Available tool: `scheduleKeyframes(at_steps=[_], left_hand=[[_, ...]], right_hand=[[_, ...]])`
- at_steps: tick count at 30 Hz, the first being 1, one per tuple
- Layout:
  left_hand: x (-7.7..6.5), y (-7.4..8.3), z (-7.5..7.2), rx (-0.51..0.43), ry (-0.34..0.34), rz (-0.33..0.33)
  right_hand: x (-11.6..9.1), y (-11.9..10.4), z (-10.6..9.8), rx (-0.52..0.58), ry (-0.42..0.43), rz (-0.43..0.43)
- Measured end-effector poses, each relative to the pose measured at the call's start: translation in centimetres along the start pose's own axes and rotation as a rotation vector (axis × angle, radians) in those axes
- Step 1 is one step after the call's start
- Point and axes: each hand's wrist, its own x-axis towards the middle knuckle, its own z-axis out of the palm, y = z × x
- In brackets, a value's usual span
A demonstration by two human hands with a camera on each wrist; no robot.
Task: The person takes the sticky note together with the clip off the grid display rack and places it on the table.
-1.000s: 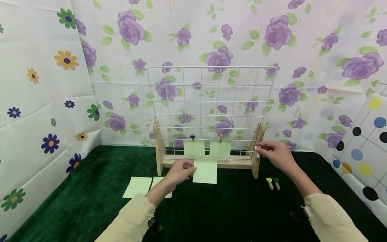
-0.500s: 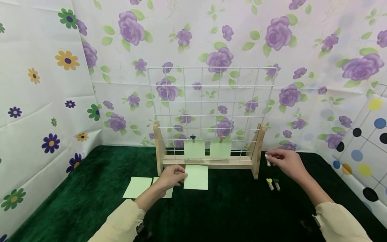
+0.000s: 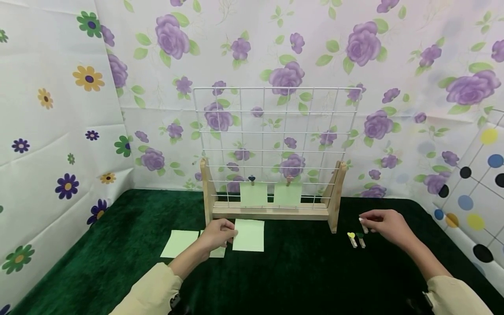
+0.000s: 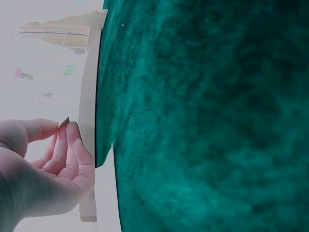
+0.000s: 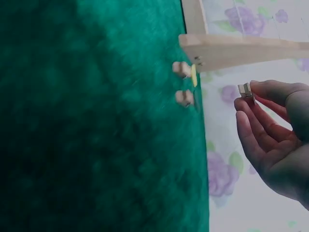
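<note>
My left hand [image 3: 215, 236] pinches a pale green square of paper [image 3: 249, 235] by its left edge, in front of the wire rack's base. Between thumb and fingertips, my right hand [image 3: 387, 225] holds a small wooden clip [image 3: 364, 226] with a white top; the right wrist view shows this clip [image 5: 245, 91] too. Just left of that hand lie a clip with a yellow heart [image 3: 352, 240] and one with a dark green heart [image 3: 360, 240]. Two more paper squares [image 3: 179, 244] lie at the left, one partly hidden by my left hand.
A white wire grid [image 3: 275, 131] stands in a wooden base [image 3: 271, 213] at the back of the green cloth [image 3: 299, 275]. Two pale green papers [image 3: 253, 194] hang on its lower part from a dark heart clip [image 3: 252, 180] and a pinkish clip [image 3: 289, 180].
My left hand has drawn the paper leftward and toward me, away from the rack. My right hand has moved right and down with the white-topped clip, from the rack's right post toward the lying clips.
</note>
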Motion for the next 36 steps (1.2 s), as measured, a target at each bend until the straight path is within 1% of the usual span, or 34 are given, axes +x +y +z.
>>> scheduleKeyframes(at_steps=[5,9,14,18,28,32,36], left_hand=[[-0.3,-0.3,-0.2,0.019,0.01,-0.017],[-0.4,-0.5,-0.3,0.032,0.01,-0.02],[-0.3,-0.7,-0.3,0.077,0.013,-0.042],[-0.2,-0.9,-0.3,0.105,0.018,-0.057],[-0.3,-0.9,-0.4,0.132,0.037,-0.05],[-0.4,-1.0,-0.5,0.177,0.064,-0.028],[-0.5,-1.2,-0.5,0.202,0.077,-0.003]], right_hand=[[-0.5,1.3,0.1,0.011,-0.014,0.019],[-0.8,2.0,0.1,0.022,-0.046,0.038],[-0.9,2.7,0.2,0.053,-0.098,0.076],[-0.9,2.9,0.4,0.079,-0.121,0.096],[-0.9,3.1,0.5,0.089,-0.144,0.128],[-0.9,3.3,0.6,0.095,-0.145,0.129],[-1.0,3.3,0.6,0.102,-0.142,0.135]])
